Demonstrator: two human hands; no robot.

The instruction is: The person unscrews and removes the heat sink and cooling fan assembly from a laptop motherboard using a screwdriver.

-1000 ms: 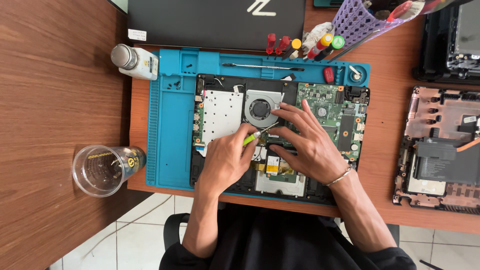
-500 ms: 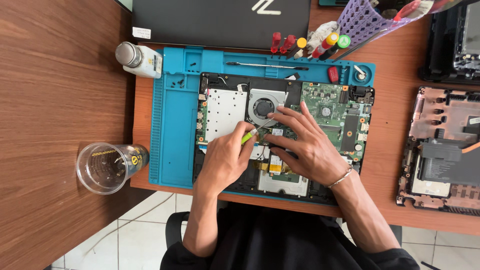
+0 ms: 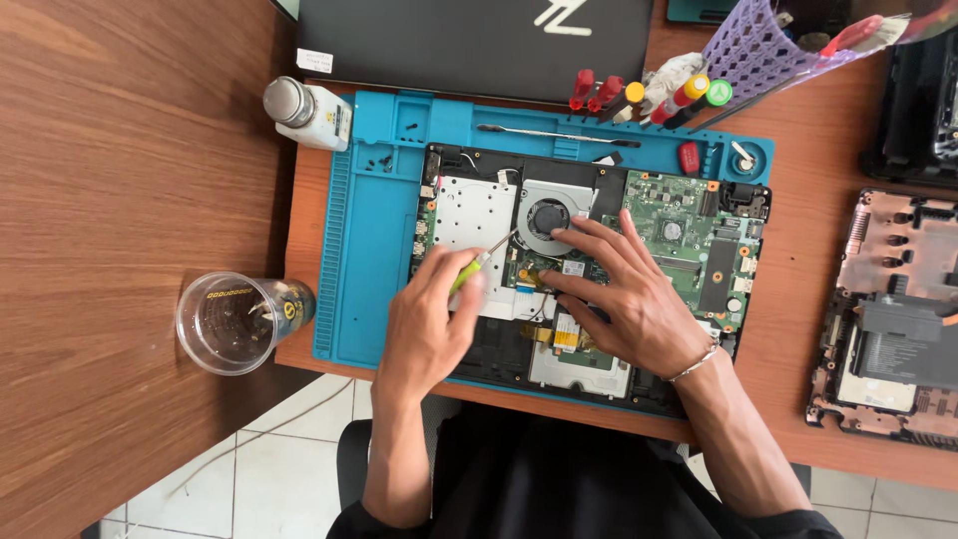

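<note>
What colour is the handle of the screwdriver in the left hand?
Bright yellow-green; the screwdriver handle shows in the head view, held by the left hand.

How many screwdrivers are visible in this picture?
6: one green-handled screwdriver in the left hand; five standing handles behind the blue mat. More may be hidden.

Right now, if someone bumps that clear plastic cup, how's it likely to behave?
The cup looks thin, clear and nearly empty, so probably light and easily tipped. It stands by the table edge, so a nudge could send it off. Its round wall would likely let it roll.
</note>
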